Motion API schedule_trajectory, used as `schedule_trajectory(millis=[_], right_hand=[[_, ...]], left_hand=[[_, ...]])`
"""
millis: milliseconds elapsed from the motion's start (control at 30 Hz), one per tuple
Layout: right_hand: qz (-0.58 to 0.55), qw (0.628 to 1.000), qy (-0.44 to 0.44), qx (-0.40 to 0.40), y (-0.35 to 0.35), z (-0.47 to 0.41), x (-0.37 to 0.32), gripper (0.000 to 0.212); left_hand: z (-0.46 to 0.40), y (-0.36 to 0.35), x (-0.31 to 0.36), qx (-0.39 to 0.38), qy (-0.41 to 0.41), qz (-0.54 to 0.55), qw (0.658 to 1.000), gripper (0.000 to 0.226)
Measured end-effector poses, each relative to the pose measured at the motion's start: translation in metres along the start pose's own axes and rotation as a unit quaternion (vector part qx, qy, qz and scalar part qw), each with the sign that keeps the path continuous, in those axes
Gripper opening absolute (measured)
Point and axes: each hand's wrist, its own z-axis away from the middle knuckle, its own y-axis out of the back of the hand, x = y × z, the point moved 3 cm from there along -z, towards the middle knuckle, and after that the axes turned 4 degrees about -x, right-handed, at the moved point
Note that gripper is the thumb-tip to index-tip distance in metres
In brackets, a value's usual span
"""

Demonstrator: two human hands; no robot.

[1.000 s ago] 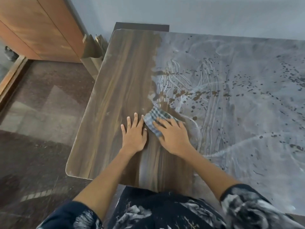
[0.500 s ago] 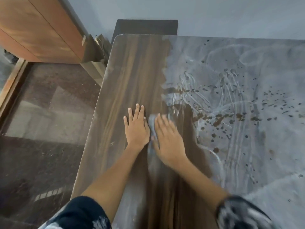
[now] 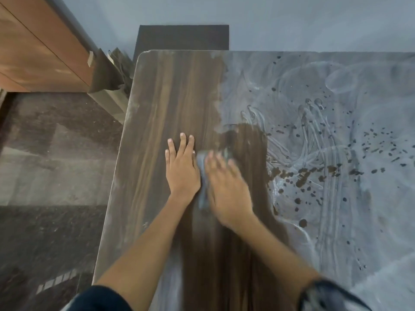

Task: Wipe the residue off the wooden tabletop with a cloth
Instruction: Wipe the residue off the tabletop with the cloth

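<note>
Your right hand [image 3: 226,187] has slid nearer you, pressing the cloth [image 3: 203,176] flat; left hand [image 3: 182,167] lies open beside it; residue [image 3: 314,153] lies rightward.

Both hands lie on the tabletop [image 3: 157,122] near its left edge; cloth [image 3: 202,176] between them, residue [image 3: 314,131] rightward.

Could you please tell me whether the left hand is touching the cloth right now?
Cannot tell. In the head view the left hand lies flat beside the cloth under the right hand, but motion blur hides whether their edges meet.
</note>
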Motion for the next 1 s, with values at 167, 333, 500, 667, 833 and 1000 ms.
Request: schedule_trajectory(millis=[167,333,500,667,833,1000], right_hand=[[0.012,0.999,0.025,-0.017,-0.007,0.050,0.041,0.052],[-0.037,0.980,-0.194,0.034,0.020,-0.065,0.082,0.055],[-0.007,0.998,0.063,-0.015,0.008,-0.008,0.013,0.057],[0.045,0.994,0.099,-0.025,0.009,0.006,0.074,0.053],[-0.015,0.991,-0.136,0.003,0.033,-0.105,0.111,0.055],[-0.008,1.000,0.018,-0.002,0.023,-0.088,0.048,0.056]], left_hand=[[-0.015,0.004,-0.014,-0.016,-0.067,-0.010,0.998,0.043],[-0.011,0.001,-0.013,0.004,-0.066,-0.053,0.996,0.044],[-0.011,0.002,-0.013,0.002,-0.068,-0.054,0.996,0.044],[-0.011,0.001,-0.013,0.002,-0.066,-0.059,0.996,0.045],[-0.011,-0.002,-0.012,0.015,-0.055,-0.082,0.995,0.054],[-0.009,0.003,-0.011,0.044,-0.043,-0.009,0.998,0.057]])
